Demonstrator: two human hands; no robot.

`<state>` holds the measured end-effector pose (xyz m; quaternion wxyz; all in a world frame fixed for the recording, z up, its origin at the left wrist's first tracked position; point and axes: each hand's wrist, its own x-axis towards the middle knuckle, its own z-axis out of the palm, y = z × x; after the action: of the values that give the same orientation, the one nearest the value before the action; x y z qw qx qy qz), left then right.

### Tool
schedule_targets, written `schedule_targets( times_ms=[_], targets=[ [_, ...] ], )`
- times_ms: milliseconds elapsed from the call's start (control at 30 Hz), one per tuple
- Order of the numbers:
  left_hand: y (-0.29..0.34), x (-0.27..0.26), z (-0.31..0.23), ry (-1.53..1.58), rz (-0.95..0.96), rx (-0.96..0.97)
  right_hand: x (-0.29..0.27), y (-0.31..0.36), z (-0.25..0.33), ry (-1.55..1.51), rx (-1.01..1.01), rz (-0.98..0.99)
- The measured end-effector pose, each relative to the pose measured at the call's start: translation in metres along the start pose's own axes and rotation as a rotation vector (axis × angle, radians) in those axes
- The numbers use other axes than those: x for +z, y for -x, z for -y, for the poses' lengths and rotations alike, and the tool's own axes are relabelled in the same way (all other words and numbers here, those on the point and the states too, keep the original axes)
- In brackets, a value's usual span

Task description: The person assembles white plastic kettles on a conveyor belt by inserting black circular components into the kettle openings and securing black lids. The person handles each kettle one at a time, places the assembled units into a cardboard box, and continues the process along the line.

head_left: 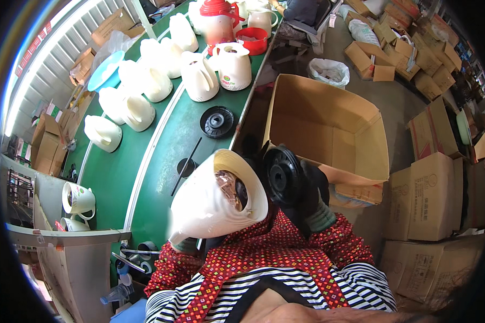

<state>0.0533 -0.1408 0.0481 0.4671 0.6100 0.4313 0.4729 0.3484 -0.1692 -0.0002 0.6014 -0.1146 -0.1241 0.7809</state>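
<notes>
A white thermos jug body (199, 199) lies tilted in front of me, its wide open end facing right. Inside the opening a shiny, brownish reflective liner (229, 189) shows. My left hand (185, 246), gloved in dark fabric, supports the jug from below near its narrow end; most of its fingers are hidden. In my right hand (317, 198), wearing a black glove with a grey-green cuff, is a round black plastic base (283, 175), held upright just right of the opening and apart from it. Another black base (217, 121) lies on the green bench.
Several white jugs (199, 78) stand along the green bench (161, 177), beside a red jug (219, 24) and a red bowl (251, 42). A thin black rod (186, 167) lies nearer. To the right stands an open carton (328, 124); stacked boxes (423, 199) lie beyond.
</notes>
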Motion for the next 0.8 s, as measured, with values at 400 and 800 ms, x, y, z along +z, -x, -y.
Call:
schedule_targets(
  times_ms=[400,800],
  targets=[
    [0.014,0.000,0.004,-0.010,0.002,-0.037,0.037,-0.020,-0.011,1.198,-0.365,0.197],
    [-0.011,-0.007,0.011,-0.351,-0.136,0.373,0.004,-0.048,-0.007,0.571,0.102,0.136]
  ],
)
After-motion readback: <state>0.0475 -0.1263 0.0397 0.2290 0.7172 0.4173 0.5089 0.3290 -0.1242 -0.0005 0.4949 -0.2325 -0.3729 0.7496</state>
